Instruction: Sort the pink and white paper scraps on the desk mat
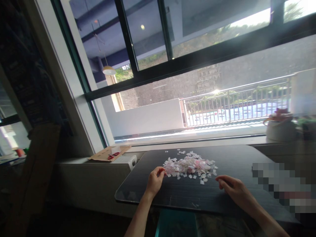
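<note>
Paper pieces (190, 164) lie heaped on the tabletop (177, 197), probably central so that your 2 hands can both reach. Your left hand (155, 181) has its thumb and fingers drawn together at the heap's left edge; cannot tell if it grips a piece. Your right hand (233, 187) curls loosely, near but apart; palm hidden, contents unclear. Lower pieces are buried; the tabletop's right side is pixelated.
</note>
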`<state>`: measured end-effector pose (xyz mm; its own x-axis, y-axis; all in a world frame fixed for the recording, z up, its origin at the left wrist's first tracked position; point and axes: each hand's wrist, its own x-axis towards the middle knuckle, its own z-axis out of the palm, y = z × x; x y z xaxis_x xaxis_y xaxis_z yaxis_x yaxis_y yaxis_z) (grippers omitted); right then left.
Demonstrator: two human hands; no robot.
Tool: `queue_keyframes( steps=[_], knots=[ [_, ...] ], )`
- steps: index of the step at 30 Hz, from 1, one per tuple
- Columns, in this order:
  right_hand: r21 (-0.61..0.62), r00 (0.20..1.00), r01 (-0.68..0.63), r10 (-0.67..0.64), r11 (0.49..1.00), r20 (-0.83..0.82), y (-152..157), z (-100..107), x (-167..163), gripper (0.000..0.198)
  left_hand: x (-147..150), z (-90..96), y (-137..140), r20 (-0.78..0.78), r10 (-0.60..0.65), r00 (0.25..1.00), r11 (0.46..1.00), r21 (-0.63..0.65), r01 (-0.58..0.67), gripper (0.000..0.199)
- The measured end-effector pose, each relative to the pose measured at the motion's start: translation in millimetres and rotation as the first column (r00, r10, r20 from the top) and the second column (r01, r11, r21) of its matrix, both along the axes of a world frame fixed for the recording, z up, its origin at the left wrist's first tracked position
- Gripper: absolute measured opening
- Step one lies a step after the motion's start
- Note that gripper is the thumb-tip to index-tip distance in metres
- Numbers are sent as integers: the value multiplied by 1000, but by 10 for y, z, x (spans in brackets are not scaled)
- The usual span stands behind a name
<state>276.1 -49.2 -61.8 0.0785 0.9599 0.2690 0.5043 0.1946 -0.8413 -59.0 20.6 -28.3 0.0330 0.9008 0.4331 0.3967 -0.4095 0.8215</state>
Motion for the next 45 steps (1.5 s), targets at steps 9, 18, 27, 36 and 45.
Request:
queue_keyframes(
  steps=[9, 18, 27, 36, 45],
  knots=[
    [22, 1000, -1, 2, 1000, -22, -10, 19, 4, 36, 14, -94, -237, -55, 17, 998, 1000, -16, -18, 22],
    [51, 999, 21, -18, 998, -46, -23, 45, -9, 34, 19, -81, -262, -128, 14, 992, 999, -48, -20, 26],
    [42, 999, 27, -25, 999, -44, -41, 81, -17, 33, 85, -54, -302, -31, -59, 998, 997, -55, 58, 28],
    [34, 999, 24, -23, 999, -26, -40, 86, -30, 35, 40, -27, -309, -84, -28, 996, 998, -66, 23, 30],
    [39, 997, 27, -24, 999, -74, -51, 105, -39, 34, 39, 5, -324, -84, -106, 991, 986, -136, 94, 28]
  ],
)
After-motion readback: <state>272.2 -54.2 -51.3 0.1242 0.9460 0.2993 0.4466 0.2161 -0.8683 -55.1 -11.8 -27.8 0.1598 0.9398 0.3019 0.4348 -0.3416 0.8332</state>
